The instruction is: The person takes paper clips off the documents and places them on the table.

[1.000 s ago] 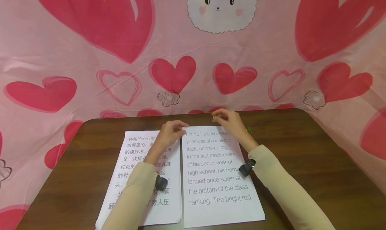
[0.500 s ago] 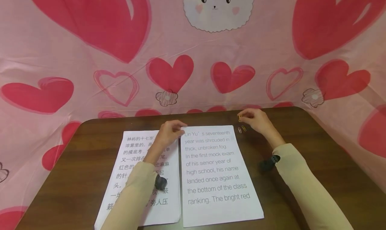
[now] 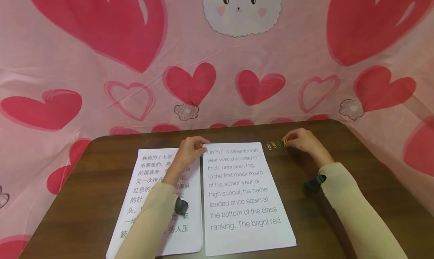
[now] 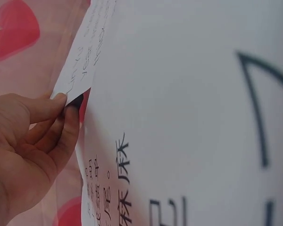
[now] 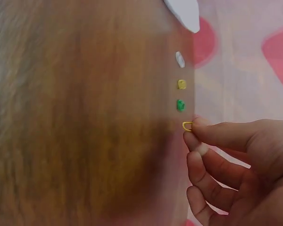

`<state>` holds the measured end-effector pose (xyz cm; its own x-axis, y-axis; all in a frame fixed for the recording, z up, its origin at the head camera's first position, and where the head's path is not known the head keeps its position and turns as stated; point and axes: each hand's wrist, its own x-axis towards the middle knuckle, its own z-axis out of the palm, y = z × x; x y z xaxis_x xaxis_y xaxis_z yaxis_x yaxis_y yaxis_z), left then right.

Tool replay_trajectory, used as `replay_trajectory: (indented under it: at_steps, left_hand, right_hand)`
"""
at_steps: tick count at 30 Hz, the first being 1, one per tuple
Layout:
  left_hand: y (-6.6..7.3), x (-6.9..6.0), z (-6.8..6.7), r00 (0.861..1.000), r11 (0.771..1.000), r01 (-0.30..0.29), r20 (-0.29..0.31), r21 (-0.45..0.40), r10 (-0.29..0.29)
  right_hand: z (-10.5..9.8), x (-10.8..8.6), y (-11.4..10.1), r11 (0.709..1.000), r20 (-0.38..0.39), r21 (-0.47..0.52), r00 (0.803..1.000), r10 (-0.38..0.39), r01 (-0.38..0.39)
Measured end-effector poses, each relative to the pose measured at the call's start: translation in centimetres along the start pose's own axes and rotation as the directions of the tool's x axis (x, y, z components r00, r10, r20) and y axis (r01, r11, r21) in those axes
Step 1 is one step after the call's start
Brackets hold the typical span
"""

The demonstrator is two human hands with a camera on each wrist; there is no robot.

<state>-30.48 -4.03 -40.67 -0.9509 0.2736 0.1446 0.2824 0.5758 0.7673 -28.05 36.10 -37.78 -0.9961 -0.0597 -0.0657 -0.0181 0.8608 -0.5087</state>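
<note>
My left hand [image 3: 188, 150] pinches the top left corner of the English-text paper [image 3: 237, 198] between thumb and fingers, as the left wrist view shows. Under my left forearm lies a stack of paper with Chinese text [image 3: 193, 240]. My right hand [image 3: 305, 141] pinches a yellow paper clip [image 5: 187, 126] between thumb and index finger, at the right end of a short row. The row holds a white paper clip [image 3: 269, 146], another yellow paper clip [image 3: 274, 144] and a green paper clip [image 3: 279, 144], all on the table beyond the paper's top right corner.
The dark wooden table [image 3: 325, 221] carries both papers side by side, with a narrow gap between them. A pink cloth with hearts [image 3: 223, 51] hangs behind the table's far edge and at both sides. Each wrist wears a black camera [image 3: 314, 183].
My right hand has moved right from above the English paper's top edge, carrying the yellow paper clip down to the row's right end. My left hand keeps its hold on the paper's corner.
</note>
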Motion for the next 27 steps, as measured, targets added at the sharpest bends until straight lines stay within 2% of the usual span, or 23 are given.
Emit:
replay_trajectory:
  at_steps: [5, 13, 21, 27]
  left_hand:
    - [-0.2, -0.1, 0.1, 1.000, 1.000, 0.009, 0.000, 0.015, -0.009]
    - [-0.3, -0.1, 0.1, 1.000, 0.999, 0.021, -0.018, 0.033, -0.021]
    - [-0.5, 0.0, 0.1, 0.999, 0.997, 0.053, -0.013, 0.057, -0.053]
    - [-0.5, 0.1, 0.0, 0.998, 0.997, 0.048, -0.044, 0.054, -0.046]
  right_hand:
    - [0.8, 0.4, 0.4, 0.999, -0.005, -0.050, 1.000, 0.002, -0.003]
    - [1.8, 0.8, -0.5, 0.991, -0.034, -0.133, 0.999, 0.002, -0.006]
    - [1.9, 0.7, -0.5, 0.994, -0.048, -0.102, 0.998, -0.030, 0.025]
    - [2.0, 0.6, -0.1, 0.997, -0.093, -0.069, 0.995, -0.038, 0.031]
